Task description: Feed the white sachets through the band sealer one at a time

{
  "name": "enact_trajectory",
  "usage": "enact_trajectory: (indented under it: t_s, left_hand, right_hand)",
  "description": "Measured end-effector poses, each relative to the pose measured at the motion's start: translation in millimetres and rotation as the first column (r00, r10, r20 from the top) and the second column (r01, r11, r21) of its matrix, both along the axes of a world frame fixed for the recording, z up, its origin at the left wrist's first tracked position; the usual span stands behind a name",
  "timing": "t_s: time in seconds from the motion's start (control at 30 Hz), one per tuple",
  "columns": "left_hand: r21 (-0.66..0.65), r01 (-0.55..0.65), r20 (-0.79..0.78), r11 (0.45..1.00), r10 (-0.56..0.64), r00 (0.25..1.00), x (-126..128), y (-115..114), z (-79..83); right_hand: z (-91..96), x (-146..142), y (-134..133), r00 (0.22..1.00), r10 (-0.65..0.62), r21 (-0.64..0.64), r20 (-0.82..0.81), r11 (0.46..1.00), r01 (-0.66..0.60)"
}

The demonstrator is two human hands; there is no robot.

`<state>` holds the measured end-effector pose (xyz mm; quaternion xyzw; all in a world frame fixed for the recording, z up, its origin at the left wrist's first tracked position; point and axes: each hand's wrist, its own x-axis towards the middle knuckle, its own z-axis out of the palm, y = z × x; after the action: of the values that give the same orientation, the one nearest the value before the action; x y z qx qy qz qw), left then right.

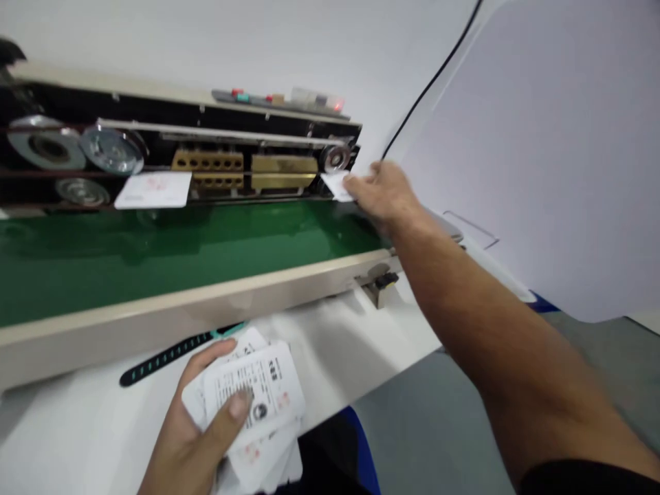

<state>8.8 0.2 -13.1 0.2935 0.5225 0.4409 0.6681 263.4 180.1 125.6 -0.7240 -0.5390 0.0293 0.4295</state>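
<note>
At the bottom, my left hand [206, 426] is closed around a fanned bunch of small white printed pouches [273, 385] with rounded corners, the thumb lying on top. My right hand [381, 192] reaches to the right end of a band sealer [283, 172] and pinches one white pouch [337, 186] by its right side. That pouch's left edge is at the sealer's intake, beside a small metal wheel [335, 158]. Another white pouch [155, 190] with a red mark sits further left along the sealing band, its upper edge at the band, above the green conveyor belt [206, 237].
A black strap [165, 357], looking like a watch band, lies on the white table [330, 357] below the conveyor. Small items and a clear box [315, 100] rest on top of the sealer. A black cable [433, 79] runs up the wall behind my right hand.
</note>
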Motion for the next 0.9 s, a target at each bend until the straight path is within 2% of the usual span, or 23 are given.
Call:
enact_trajectory:
  t_s: [0.07,0.1,0.13,0.17,0.2,0.23,0.3,0.4,0.53,0.6,0.67,0.7,0.8,0.9]
  left_hand:
    - [-0.03,-0.018,0.034,0.999,0.019,0.999,-2,1,4.0]
    - [-0.042,-0.044,0.041,0.998,0.046,0.998,-2,3,4.9]
    - [-0.041,-0.077,0.039,0.996,0.079,0.996,-2,4,5.4]
    - [-0.036,-0.108,0.04,0.994,0.109,0.993,-2,5,5.6]
    - [-0.034,-0.129,0.042,0.991,0.13,0.991,-1,5,5.5]
    - [-0.033,-0.133,0.042,0.991,0.135,0.99,-1,5,5.0]
    - [-0.032,-0.104,0.025,0.994,0.105,0.994,0,5,2.9]
    - [0.02,-0.064,0.005,0.998,0.064,0.998,-1,4,-2.4]
    - [0.108,-0.045,-0.003,0.993,0.046,0.999,-1,3,-6.5]
    - [0.084,-0.014,-0.016,0.996,0.015,1.0,0,3,-6.3]
    - [0.076,0.012,-0.024,0.997,-0.01,1.0,2,3,-5.4]
    - [0.081,0.013,-0.034,0.997,-0.01,0.999,2,3,-5.1]
    - [0.107,-0.004,-0.047,0.994,0.009,0.999,4,5,-4.9]
    - [0.082,-0.014,-0.018,0.997,0.015,1.0,5,7,-4.8]
  right_hand:
    - [-13.4,-13,-29,0.986,-0.008,0.266,0.167,0.963,-0.037]
    - [-23.3,-22,-49,0.968,0.038,0.391,0.247,0.911,-0.135]
    - [-35.3,-32,-72,0.956,0.134,0.419,0.26,0.877,-0.237]
    - [-49.1,-42,-96,0.933,0.27,0.365,0.239,0.865,-0.345]
    - [-64.1,-52,-118,0.881,0.424,0.217,0.209,0.859,-0.464]
    - [-79.3,-62,-137,0.841,0.521,0.076,0.148,0.841,-0.535]
    - [-106.1,-80,-163,0.776,0.622,-0.081,-0.105,0.772,-0.63]
    - [-127.4,-95,-172,0.687,0.566,-0.152,-0.456,0.711,-0.687]
    - [-129.3,-95,-163,0.584,0.481,-0.136,-0.653,0.685,-0.716]
    - [-127.2,-89,-161,0.454,0.451,-0.069,-0.768,0.647,-0.759]
    - [-124.2,-82,-161,0.369,0.488,0.053,-0.791,0.656,-0.753]
    - [-122.1,-78,-161,0.382,0.536,0.105,-0.753,0.671,-0.734]
    - [-115.6,-66,-161,0.562,0.662,0.131,-0.496,0.697,-0.705]
    - [-113.9,-61,-160,0.605,0.743,0.109,-0.287,0.653,-0.75]
